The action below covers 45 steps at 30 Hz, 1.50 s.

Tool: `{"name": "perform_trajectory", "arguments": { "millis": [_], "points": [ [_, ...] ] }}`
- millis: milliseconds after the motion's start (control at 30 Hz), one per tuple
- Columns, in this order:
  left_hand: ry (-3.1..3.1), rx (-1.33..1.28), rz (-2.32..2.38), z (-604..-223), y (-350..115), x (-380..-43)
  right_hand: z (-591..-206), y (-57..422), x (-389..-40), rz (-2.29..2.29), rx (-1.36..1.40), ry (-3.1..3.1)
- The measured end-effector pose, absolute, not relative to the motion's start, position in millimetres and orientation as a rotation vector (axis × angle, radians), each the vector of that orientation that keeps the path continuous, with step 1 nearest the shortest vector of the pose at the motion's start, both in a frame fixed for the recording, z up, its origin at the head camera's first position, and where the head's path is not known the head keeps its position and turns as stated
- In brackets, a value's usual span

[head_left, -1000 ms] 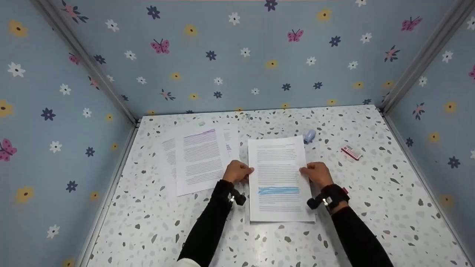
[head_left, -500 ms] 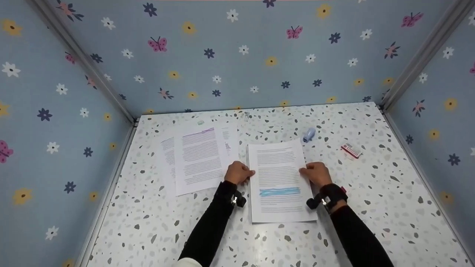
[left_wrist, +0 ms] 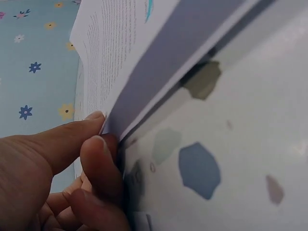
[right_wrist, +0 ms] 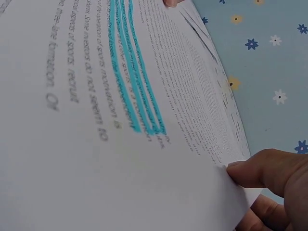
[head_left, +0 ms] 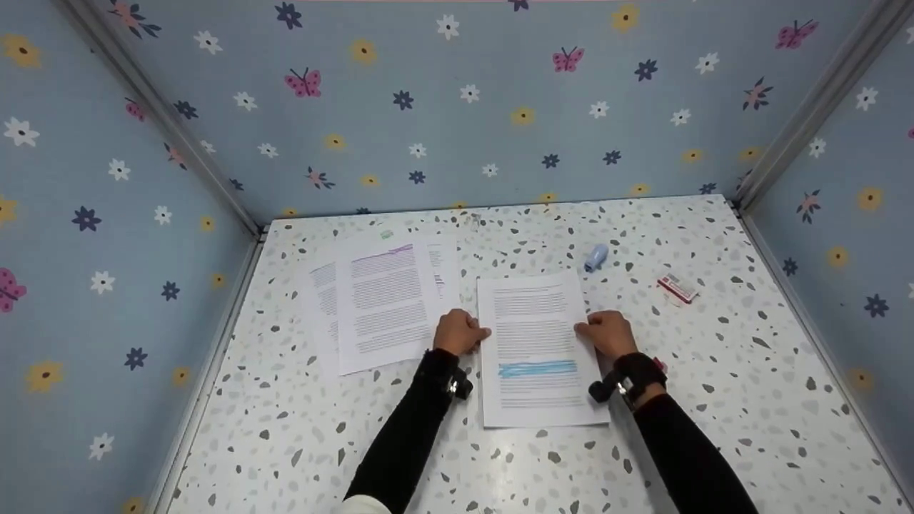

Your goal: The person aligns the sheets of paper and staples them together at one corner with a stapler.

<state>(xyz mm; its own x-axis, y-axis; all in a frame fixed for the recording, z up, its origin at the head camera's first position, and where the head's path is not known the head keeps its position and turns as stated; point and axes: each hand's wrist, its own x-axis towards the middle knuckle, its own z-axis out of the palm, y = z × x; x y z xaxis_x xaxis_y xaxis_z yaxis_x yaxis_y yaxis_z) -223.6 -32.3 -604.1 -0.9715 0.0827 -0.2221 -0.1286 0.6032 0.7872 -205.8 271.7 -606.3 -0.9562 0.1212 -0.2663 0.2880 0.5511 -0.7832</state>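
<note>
Pinching a blue-highlighted printed sheet (head_left: 539,335) by both long edges, in front of the body on the speckled desk (head_left: 528,464). Gripping the left edge with the left hand (head_left: 458,332), by a thumb above and curled fingers below; gripping the right edge likewise with the right hand (head_left: 608,334), again by a thumb above and fingers tucked underneath. Perhaps holding several sheets together, to judge by the doubled edge in the left wrist view; impossible to tell how many. Set to the right of a purple-highlighted page (head_left: 389,307) and the other printed pages (head_left: 325,296) partly beneath it, just beside them with the left hand in between. Placed just short of a small light-blue object (head_left: 596,258) beyond the far right corner, too small to identify, and well apart from a small red-and-white box (head_left: 677,288) farther right. Apparently at the step of steadying and aligning the paper between both hands. Seemingly calling next for an equal pinch on each side, for lining up the edges, and for enough slack to avoid buckling the paper inward; if setting down, for lowering both sides level before loosening either thumb.
</note>
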Motion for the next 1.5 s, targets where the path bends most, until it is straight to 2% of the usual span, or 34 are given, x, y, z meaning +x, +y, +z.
{"name": "perform_trajectory", "arguments": {
  "millis": [1500],
  "points": [
    [2.634, -0.076, 1.251, -611.9, -30.1, -227.7, -609.7, 270.8, -205.3, -1.307, 0.283, 2.660]
  ]
}}
